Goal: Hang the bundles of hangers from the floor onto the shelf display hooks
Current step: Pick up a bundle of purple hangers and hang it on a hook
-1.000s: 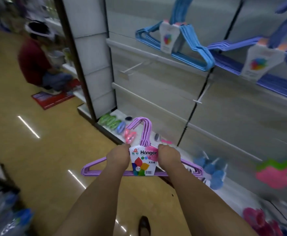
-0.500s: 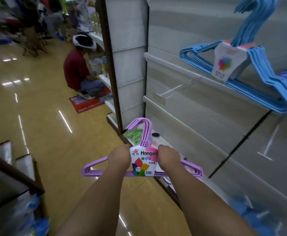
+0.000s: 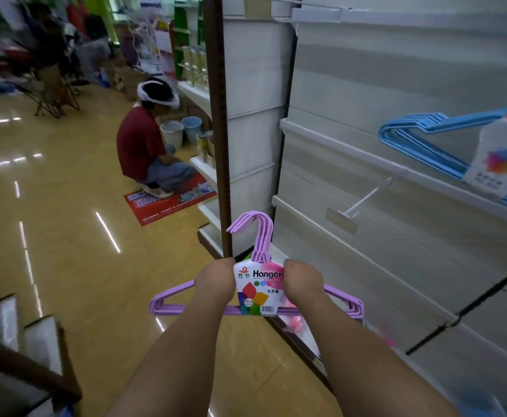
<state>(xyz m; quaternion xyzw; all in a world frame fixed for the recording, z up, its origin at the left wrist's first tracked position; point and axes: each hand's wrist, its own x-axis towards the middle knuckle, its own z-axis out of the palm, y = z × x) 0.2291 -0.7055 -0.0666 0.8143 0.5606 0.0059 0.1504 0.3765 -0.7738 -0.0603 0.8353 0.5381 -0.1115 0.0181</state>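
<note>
Left hand [image 3: 215,281] and right hand [image 3: 301,281] both grip the purple bundle [image 3: 258,291], up off the floor before the shelf. Blue bundle [image 3: 444,145] hangs already; the empty hook [image 3: 369,195] awaits this one.

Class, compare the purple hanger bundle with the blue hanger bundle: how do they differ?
The purple hanger bundle is gripped by the left hand and right hand; the blue hanger bundle hangs on the shelf display. Purple's label faces the camera squarely; blue's is angled. Both carry a multicoloured label.
</note>
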